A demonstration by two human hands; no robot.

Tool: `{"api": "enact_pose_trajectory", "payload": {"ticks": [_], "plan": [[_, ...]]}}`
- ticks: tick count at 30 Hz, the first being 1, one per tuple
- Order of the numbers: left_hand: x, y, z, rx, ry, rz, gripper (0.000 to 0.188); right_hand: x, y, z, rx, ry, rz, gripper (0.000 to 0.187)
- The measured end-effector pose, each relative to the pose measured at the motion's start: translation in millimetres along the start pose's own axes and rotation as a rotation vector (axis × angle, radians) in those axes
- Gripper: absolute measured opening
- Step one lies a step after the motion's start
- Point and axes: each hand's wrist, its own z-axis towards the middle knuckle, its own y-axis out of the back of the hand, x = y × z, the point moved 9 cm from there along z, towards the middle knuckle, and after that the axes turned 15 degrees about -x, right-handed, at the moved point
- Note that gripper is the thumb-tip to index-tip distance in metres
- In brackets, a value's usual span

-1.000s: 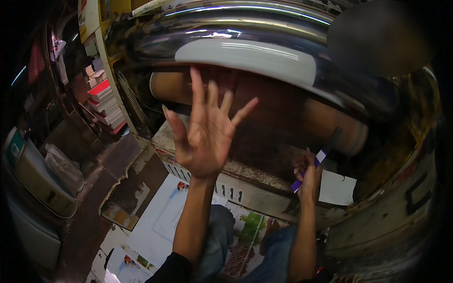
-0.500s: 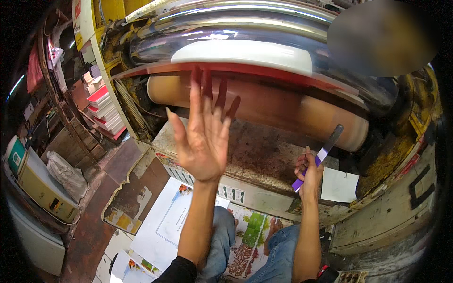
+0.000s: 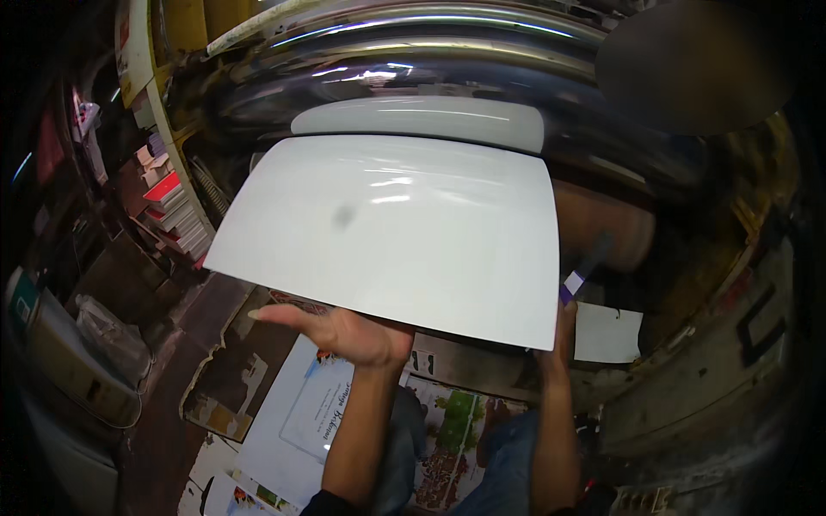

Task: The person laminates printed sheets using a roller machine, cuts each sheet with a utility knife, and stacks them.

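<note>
A large glossy white sheet comes off the polished metal roller and spreads toward me, curved, over the middle of the view. My left hand is palm up beneath its near edge, thumb stretched out to the left. The sheet covers its other fingers. By the sheet's right edge, my right hand grips a flat dark blade with a purple and white handle. Most of that hand is behind the sheet. Behind the sheet's right side shows part of a brown roller.
A small white sheet hangs at the right on the machine's front ledge. Printed sheets lie low near my legs. Stacked red and white books stand at the left, past the machine's yellow frame. A wrapped bundle sits farther left.
The white sheet has come down from the roller over my left hand, hiding the ledge and most of the brown roller. My left hand has lowered. My right hand still grips the blade.
</note>
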Motion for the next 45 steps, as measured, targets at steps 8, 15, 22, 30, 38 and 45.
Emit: {"api": "enact_pose_trajectory", "payload": {"ticks": [8,15,22,30,38,45], "plan": [[66,53,-77,-0.013,0.44,0.356,0.046,-23,-14,30,0.14,-0.145,0.031,0.03],[89,128,-111,-0.166,0.569,0.567,0.032,-31,-2,40,0.097,-0.181,-0.051,0.028],[63,143,-111,-0.167,0.348,0.822,0.026,-9,-23,20,0.073,-0.075,-0.301,0.037],[49,154,-133,-0.336,0.548,0.165,0.038,-7,-19,5,0.093,0.019,-0.275,0.04],[54,173,-161,-0.157,0.665,0.66,0.053,-33,6,21,0.135,-0.066,-0.413,0.04],[29,181,-181,-0.305,0.795,0.609,0.052,-36,7,43,0.125,0.043,-0.181,0.03]]}}
